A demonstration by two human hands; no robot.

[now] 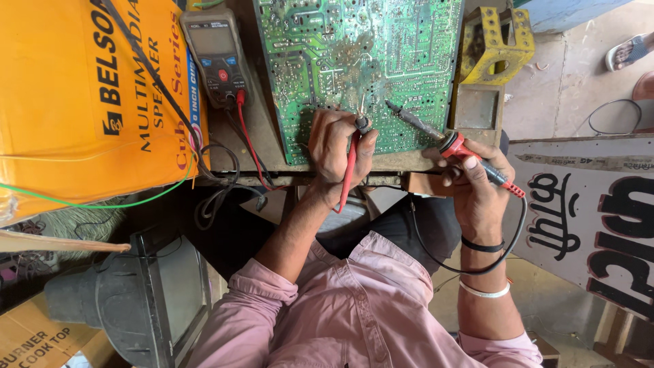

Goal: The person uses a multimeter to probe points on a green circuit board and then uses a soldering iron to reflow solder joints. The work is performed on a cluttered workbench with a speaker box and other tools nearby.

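Left hand: The left hand (pixel 335 148) is curled shut around a red probe (pixel 350 167). Its tip touches the board near the bottom edge.
Right hand: The right hand (pixel 477 178) is closed around the red grip of a soldering iron (pixel 436 133). The dark tip points at the board, just beside the probe tip.
Board: The green board (pixel 354 61) lies flat on the bench, solder side up, right in front of both hands.
Meter: A grey meter (pixel 216 54) sits left of the board, with red and black leads plugged in.
Around: An orange box (pixel 75 95) lies far left. A yellow metal stand (pixel 494 44) sits to the right of the board.
Danger: The iron looks hot, I think. If it slips, it could burn the left fingers, because they are so near.
Also: The iron's cord (pixel 470 266) loops by the wrist. A tug could pull the tip across the board.
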